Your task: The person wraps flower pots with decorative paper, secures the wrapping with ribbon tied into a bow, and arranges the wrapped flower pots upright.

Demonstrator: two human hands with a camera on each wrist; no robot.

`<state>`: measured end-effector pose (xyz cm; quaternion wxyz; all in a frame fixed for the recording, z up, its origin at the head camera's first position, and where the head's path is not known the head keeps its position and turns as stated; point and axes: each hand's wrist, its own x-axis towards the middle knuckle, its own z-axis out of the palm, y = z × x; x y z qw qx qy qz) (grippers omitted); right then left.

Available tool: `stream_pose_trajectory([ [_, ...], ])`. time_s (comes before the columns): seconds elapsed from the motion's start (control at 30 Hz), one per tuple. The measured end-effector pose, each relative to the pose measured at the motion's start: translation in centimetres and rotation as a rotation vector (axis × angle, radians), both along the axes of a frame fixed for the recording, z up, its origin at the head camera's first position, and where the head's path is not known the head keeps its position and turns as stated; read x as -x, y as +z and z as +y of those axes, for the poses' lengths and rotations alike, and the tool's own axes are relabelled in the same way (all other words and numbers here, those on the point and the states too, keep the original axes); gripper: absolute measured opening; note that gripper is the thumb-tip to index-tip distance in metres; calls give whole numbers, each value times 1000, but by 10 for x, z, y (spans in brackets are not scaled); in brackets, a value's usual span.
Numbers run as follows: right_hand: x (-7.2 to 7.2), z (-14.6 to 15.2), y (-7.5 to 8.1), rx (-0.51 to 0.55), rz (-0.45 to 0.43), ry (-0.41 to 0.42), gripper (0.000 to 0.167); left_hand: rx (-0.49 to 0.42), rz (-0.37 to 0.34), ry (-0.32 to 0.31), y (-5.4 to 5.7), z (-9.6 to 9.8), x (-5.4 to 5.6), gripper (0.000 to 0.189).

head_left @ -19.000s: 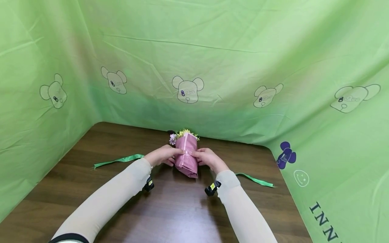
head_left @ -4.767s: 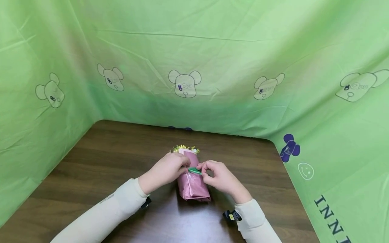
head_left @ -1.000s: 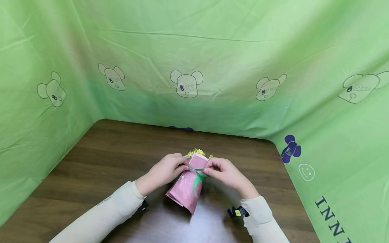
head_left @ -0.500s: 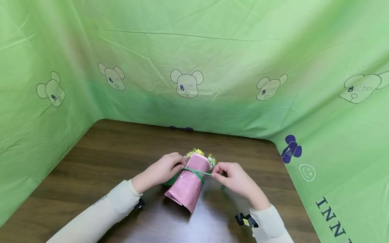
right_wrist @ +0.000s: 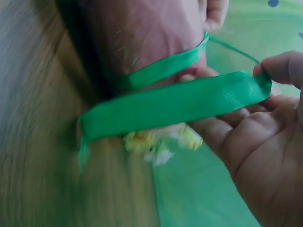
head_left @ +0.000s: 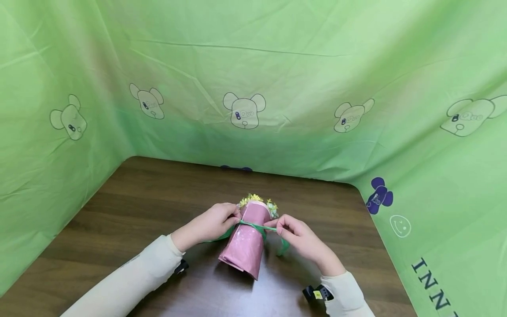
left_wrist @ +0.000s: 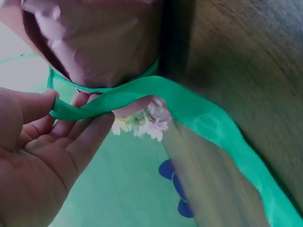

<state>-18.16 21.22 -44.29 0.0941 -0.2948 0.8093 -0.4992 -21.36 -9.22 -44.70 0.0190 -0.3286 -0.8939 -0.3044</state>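
Note:
A bouquet in pink wrapping paper (head_left: 243, 251) lies on the table, its yellow and pale flowers (head_left: 255, 198) at the far end. Around its upper part runs a green ribbon (head_left: 253, 225), crossed on the front. At the bouquet's left side my left hand (head_left: 211, 223) pinches one length of ribbon between thumb and fingers; its tail (left_wrist: 208, 123) hangs down toward the table in the left wrist view. My right hand (head_left: 303, 237) pinches the other length right of the paper, the ribbon taut from the crossing, with a loose end (right_wrist: 161, 111) dangling below.
The brown wooden table (head_left: 158, 189) stretches to a green cloth backdrop (head_left: 190, 132) printed with bear heads, which encloses the back and both sides. A black wrist camera (head_left: 317, 293) is strapped on the right wrist.
Long ago the ribbon lay flat under the bouquet; now it wraps the front. In the last second my right hand moved right, drawing its length out, and the bouquet turned slightly more upright.

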Motion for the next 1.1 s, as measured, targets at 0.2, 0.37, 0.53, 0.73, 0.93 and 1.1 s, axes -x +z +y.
stream_pose_trajectory([
  [0.2,8,14,-12,-130,197,-120,12,8,-41,80,-1,-6,-4,17],
  [0.37,10,17,-19,-248,289,-172,11,-28,-3,71,-8,-8,-5,17],
  [0.53,4,5,-12,-298,353,-192,11,-81,87,-2,-8,-4,-3,10],
  [0.73,-7,-29,3,-313,477,-188,31,-44,92,-15,-4,5,-1,8],
  [0.93,-7,-50,-6,-350,488,-331,14,-28,102,-25,-2,9,-2,11],
  [1.1,-4,-48,-13,-297,479,-309,15,-24,61,17,-3,5,-6,14],
])
